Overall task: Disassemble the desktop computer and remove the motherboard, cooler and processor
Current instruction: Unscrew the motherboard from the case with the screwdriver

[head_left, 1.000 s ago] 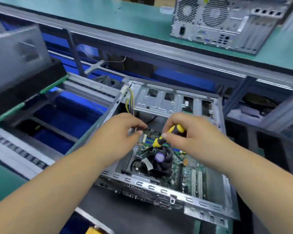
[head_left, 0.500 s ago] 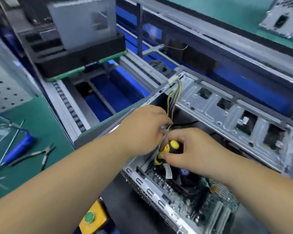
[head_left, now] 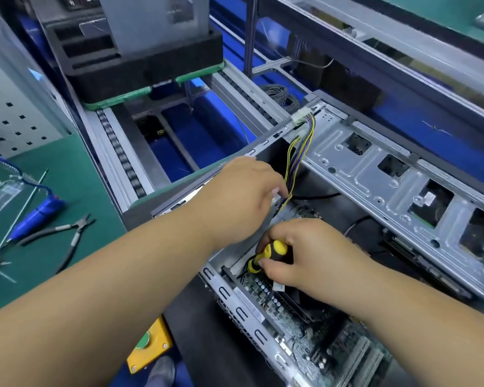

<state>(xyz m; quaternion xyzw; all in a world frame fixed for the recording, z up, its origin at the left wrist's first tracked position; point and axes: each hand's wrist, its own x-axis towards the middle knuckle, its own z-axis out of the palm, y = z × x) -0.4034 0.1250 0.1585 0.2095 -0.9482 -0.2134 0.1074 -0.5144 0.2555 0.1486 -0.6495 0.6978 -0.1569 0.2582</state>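
The computer case point(head_left: 375, 169) is bare, dull-grey stamped sheet metal. The screwdriver handle point(head_left: 268, 254) looks like glossy yellow-and-black plastic. The green mat point(head_left: 76, 180) is matt, perhaps rubber. The pliers point(head_left: 67, 233) are dull metal.

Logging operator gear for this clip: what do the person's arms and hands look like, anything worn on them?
Both forearms are bare right to the frame edge, with no sleeve in view. The left hand and right hand carry no gloves, and no watch, ring or wrist strap shows on either.
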